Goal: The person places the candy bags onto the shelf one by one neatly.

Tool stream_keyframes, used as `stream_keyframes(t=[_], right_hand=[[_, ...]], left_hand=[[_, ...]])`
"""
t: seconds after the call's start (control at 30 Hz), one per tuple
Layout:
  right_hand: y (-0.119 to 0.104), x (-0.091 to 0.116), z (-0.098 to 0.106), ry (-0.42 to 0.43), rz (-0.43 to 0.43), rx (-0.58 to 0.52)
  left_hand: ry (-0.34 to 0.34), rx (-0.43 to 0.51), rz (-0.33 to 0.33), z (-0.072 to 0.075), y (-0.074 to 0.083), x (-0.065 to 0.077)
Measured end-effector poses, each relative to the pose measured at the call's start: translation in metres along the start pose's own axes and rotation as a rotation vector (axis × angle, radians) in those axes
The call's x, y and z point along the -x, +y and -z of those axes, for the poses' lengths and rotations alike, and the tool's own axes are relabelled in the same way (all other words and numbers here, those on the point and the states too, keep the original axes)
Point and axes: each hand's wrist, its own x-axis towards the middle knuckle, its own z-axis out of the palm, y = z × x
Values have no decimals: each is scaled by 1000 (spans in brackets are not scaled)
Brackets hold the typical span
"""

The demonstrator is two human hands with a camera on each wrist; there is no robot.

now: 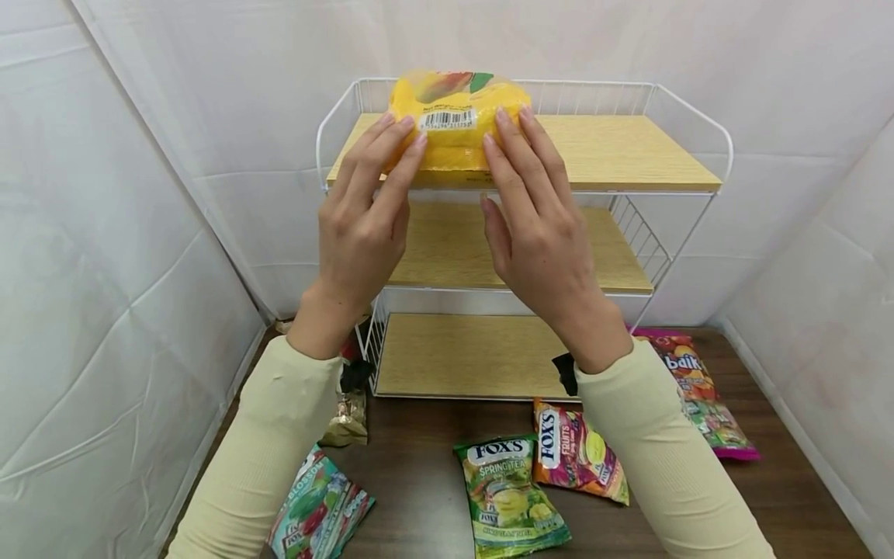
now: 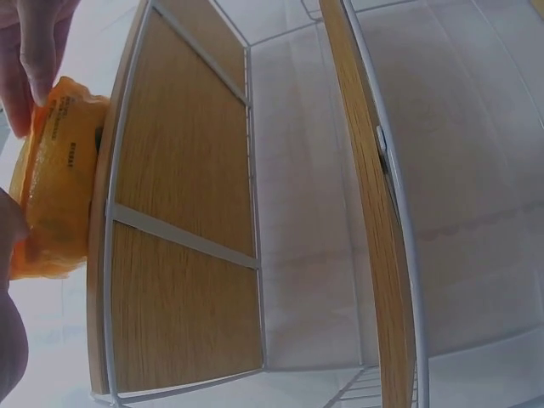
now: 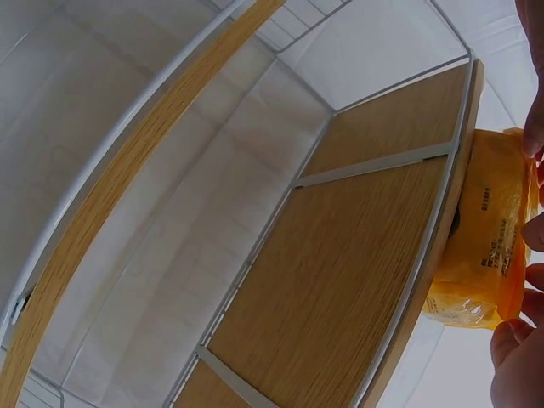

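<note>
A yellow candy bag [image 1: 454, 140] with a mango picture and a barcode sits at the front edge of the top wooden shelf [image 1: 615, 151]. My left hand [image 1: 363, 210] presses its fingertips against the bag's left front. From the right, the fingers of my right hand [image 1: 538, 217] lie nearly straight on the bag's front, with that thumb below and apart from it. Seen from beneath in the left wrist view, the orange underside of the bag [image 2: 64, 187] stands over the board's edge. The right wrist view shows fingertips at the bag's sealed edge [image 3: 514, 246].
The white wire rack has a middle shelf [image 1: 447, 248] and a bottom shelf [image 1: 475, 353]. On the dark table [image 1: 412, 473] lie a green Fox's bag [image 1: 510, 497], a Fox's Fruits bag [image 1: 580, 454], a teal bag [image 1: 317, 508], a gold pack [image 1: 347, 419] and pink-edged candy bags [image 1: 705, 396].
</note>
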Motion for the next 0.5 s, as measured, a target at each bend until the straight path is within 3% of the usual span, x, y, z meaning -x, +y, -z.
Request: stream_keyframes(t=[0.5], right_hand=[[14, 7, -9, -46, 11, 36]], left_hand=[[-92, -36, 26, -6, -5, 7]])
